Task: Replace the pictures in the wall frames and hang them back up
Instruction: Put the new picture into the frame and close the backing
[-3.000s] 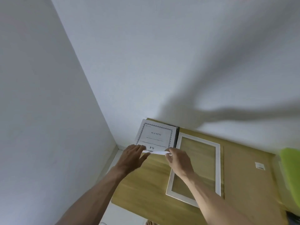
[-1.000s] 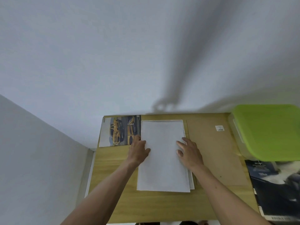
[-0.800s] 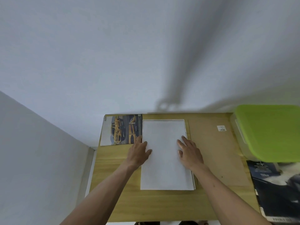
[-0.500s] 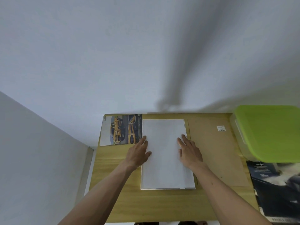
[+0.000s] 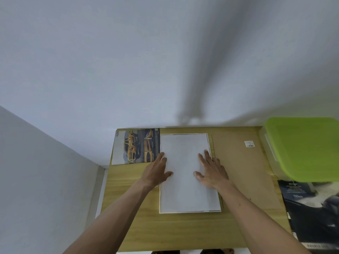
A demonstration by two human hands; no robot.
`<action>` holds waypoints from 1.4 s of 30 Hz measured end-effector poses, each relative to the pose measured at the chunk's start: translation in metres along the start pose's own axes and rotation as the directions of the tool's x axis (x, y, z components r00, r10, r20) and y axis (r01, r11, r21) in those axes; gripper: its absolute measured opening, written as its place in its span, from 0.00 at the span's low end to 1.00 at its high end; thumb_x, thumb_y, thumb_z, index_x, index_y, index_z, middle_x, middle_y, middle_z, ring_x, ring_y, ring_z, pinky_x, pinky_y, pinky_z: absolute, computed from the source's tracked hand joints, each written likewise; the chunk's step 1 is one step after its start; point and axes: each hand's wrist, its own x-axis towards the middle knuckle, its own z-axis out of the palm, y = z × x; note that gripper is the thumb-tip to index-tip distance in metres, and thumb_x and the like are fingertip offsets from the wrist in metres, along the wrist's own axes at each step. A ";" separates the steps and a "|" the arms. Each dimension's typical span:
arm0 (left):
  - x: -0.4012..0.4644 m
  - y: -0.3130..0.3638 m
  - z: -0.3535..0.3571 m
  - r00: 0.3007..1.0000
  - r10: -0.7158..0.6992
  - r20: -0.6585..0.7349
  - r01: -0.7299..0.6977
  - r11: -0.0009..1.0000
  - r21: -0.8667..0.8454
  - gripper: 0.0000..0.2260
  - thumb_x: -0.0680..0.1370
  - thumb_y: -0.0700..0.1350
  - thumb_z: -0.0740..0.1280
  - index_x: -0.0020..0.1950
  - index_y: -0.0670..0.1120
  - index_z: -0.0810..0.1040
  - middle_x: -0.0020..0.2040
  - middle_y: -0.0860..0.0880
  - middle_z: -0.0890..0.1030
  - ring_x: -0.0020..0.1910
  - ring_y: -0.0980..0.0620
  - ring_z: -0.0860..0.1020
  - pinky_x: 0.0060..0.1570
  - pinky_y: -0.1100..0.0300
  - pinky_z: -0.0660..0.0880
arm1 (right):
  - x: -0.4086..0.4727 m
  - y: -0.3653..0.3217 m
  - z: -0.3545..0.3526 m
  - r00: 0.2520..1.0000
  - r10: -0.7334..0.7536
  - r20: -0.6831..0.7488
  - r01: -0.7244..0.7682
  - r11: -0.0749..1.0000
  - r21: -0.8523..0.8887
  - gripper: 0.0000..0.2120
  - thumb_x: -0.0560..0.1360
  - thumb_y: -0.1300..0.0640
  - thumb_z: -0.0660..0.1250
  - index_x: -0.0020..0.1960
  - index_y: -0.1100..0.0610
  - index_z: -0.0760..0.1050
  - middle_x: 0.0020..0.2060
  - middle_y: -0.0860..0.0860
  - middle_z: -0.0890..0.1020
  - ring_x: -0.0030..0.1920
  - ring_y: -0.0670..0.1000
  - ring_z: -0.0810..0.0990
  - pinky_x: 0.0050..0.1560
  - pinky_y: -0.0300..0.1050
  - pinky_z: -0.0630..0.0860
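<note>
Can't see the frame under my flat left hand (image 5: 157,173) and right hand (image 5: 212,172) — just the blank white paper sheet (image 5: 187,195) they press.

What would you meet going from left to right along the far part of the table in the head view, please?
Yellow car picture → white sheet → brown backing board → green-lidded box.

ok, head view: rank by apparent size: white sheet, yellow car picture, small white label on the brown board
1. white sheet
2. yellow car picture
3. small white label

Clear gaps; all lie flat on the table.
</note>
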 end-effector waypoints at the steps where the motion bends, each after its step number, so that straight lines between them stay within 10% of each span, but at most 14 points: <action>1: 0.001 0.001 -0.001 1.000 -0.001 -0.010 0.001 1.000 0.003 0.29 0.78 0.54 0.67 0.72 0.40 0.66 0.79 0.46 0.54 0.65 0.44 0.75 0.62 0.52 0.74 | 0.000 0.000 0.001 1.000 0.001 0.000 -0.001 1.000 0.000 0.37 0.79 0.37 0.55 0.80 0.46 0.40 0.79 0.46 0.37 0.77 0.57 0.50 0.72 0.56 0.62; 16: -0.011 -0.018 -0.005 0.979 0.106 0.177 -0.107 0.994 -0.001 0.53 0.68 0.63 0.74 0.80 0.46 0.45 0.78 0.53 0.35 0.77 0.48 0.56 0.72 0.51 0.63 | -0.013 0.009 0.008 0.997 -0.073 0.024 0.072 0.996 0.044 0.41 0.76 0.33 0.57 0.80 0.42 0.38 0.78 0.44 0.34 0.79 0.59 0.46 0.75 0.58 0.57; 30: -0.012 -0.015 0.004 0.975 0.074 0.210 -0.073 0.997 -0.015 0.53 0.69 0.57 0.75 0.79 0.46 0.41 0.76 0.55 0.31 0.77 0.48 0.58 0.72 0.52 0.63 | -0.017 0.013 0.013 0.992 -0.125 0.015 0.125 0.991 0.042 0.40 0.78 0.35 0.58 0.80 0.44 0.40 0.79 0.46 0.36 0.79 0.60 0.45 0.78 0.56 0.51; 42: -0.012 0.095 0.015 0.970 0.071 -0.232 -0.085 0.995 -0.050 0.26 0.79 0.57 0.62 0.72 0.44 0.69 0.69 0.46 0.73 0.64 0.48 0.75 0.59 0.53 0.76 | -0.059 0.098 -0.006 0.958 0.135 -0.255 -0.073 0.968 0.239 0.29 0.81 0.44 0.57 0.79 0.51 0.55 0.78 0.54 0.60 0.75 0.56 0.62 0.71 0.54 0.66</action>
